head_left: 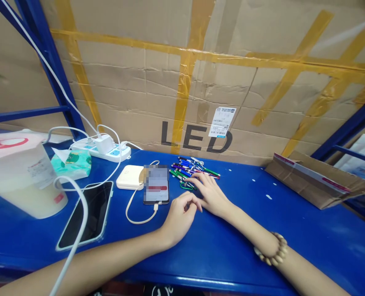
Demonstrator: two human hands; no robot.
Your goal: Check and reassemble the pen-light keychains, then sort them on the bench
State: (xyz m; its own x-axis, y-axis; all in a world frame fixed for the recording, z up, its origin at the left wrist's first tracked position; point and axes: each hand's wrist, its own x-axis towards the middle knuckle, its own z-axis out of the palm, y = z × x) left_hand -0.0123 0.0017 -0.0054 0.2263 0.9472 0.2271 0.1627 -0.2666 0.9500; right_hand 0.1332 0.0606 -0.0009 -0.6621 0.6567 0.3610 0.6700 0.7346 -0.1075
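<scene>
My right hand (211, 193) reaches over the near side of a pile of slim, shiny coloured sticks (191, 166). Its fingers are stretched out and touch or hover just above the pile; which of the two I cannot tell. Blue, green, purple and red sticks lie across each other, and a green carabiner clip (187, 186) shows at the pile's near edge. Close beside the right fingers, my left hand (180, 216) is curled in, with nothing visible in it. Left of it lies a lit phone (156, 185), plugged into a cable and resting near a cream power bank (129, 177).
A second phone (88, 216), dark-screened, lies at the left by a large drink cup (31, 176). Behind are a tissue pack (73, 162) and a power strip (120, 153) with loose white cables. An open cardboard box (312, 181) stands right; a big carton (139, 90) backs the blue table (250, 255).
</scene>
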